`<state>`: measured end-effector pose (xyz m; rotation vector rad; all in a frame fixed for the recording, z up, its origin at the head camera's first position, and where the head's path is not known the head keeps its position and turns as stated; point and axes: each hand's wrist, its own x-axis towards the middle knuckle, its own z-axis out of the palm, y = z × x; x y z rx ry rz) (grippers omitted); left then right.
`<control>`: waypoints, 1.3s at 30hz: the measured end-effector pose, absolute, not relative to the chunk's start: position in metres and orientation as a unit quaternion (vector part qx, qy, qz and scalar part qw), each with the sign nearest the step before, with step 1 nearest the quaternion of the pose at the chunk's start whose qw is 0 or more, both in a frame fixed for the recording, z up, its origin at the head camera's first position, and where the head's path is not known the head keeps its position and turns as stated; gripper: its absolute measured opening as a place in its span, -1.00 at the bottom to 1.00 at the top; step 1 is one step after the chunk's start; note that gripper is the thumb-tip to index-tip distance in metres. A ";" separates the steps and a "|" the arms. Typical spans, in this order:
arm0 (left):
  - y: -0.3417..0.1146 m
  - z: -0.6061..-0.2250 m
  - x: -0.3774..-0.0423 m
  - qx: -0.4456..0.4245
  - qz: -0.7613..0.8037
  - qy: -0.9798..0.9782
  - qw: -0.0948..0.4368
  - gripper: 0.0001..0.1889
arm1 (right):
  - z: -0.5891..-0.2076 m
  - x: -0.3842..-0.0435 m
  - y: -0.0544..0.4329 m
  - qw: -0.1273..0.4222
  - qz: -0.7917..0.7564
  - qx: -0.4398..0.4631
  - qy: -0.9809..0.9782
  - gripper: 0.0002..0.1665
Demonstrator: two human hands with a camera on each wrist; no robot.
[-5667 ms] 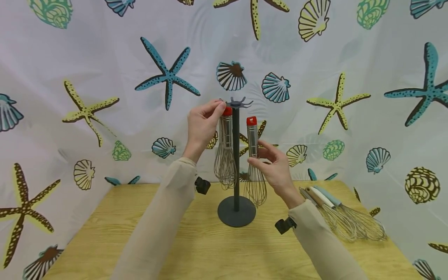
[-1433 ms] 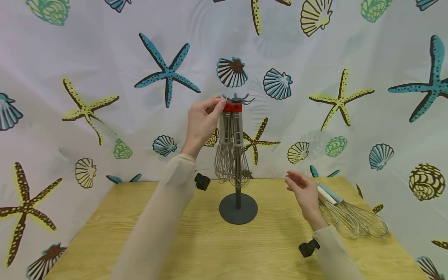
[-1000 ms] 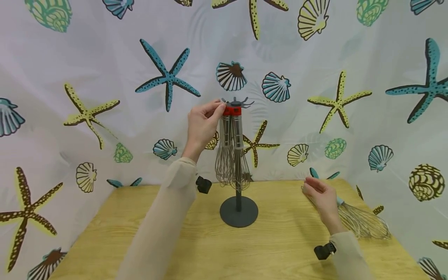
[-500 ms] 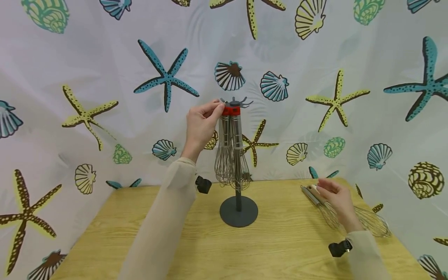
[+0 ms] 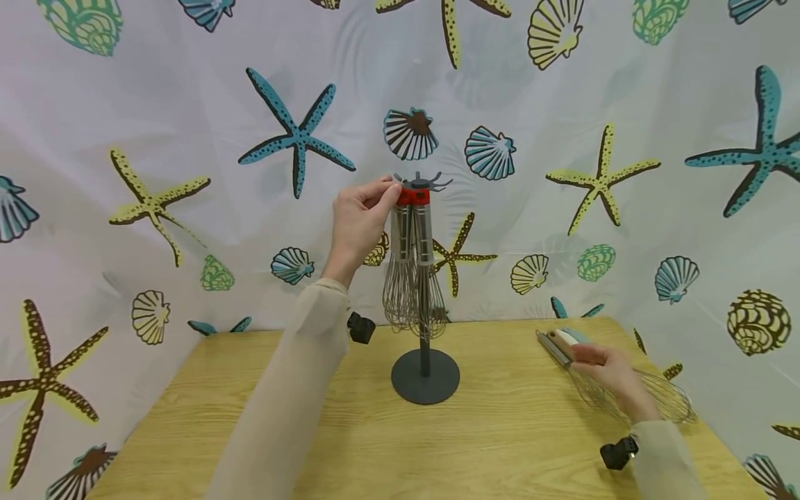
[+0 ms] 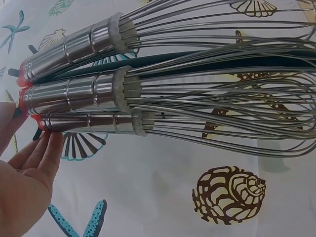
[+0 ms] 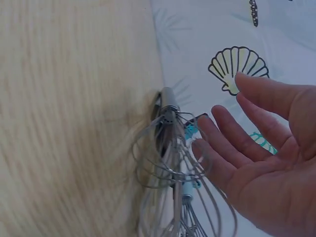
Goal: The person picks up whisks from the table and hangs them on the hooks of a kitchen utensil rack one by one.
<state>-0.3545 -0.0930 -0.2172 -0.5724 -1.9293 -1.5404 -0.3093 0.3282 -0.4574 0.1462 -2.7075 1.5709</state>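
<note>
My left hand (image 5: 359,222) is raised at the top of a dark whisk stand (image 5: 425,378), thumb and fingertips pinching at one of its hooks beside a red cap. Red-capped metal whisks (image 5: 423,239) hang there; three of them (image 6: 69,94) show in the left wrist view, wires downward on the stand. Over on the right, my right hand (image 5: 615,378) hovers above whisks lying on the table, its fingers (image 7: 242,133) loosely extended and holding nothing. Among those are a grey-handled whisk (image 5: 555,349) and one with a white handle (image 5: 567,337); the hand partly hides them.
The wooden table (image 5: 500,444) carries the stand near its middle and the lying whisks at its right side. Behind the table hangs a white curtain (image 5: 350,42) with starfish and shells.
My right hand brought a red-capped whisk to the stand, where it now hangs. It then moved right and lowered over the lying whisks. The left hand stayed at the hook.
</note>
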 end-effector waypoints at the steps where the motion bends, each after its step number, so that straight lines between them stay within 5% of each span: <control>1: -0.093 -0.217 -0.354 -0.215 -0.580 -0.727 0.299 -0.73 | -0.460 -0.310 0.328 -0.002 0.503 0.049 -0.863 -0.36; 23: -0.093 -0.221 -0.357 -0.222 -0.580 -0.724 0.300 -0.73 | -0.490 -0.330 0.308 -0.038 0.540 -0.003 -0.841 -0.20; 39: -0.094 -0.219 -0.358 -0.227 -0.584 -0.715 0.309 -0.74 | -0.485 -0.337 0.294 0.033 0.595 -0.037 -0.802 -0.34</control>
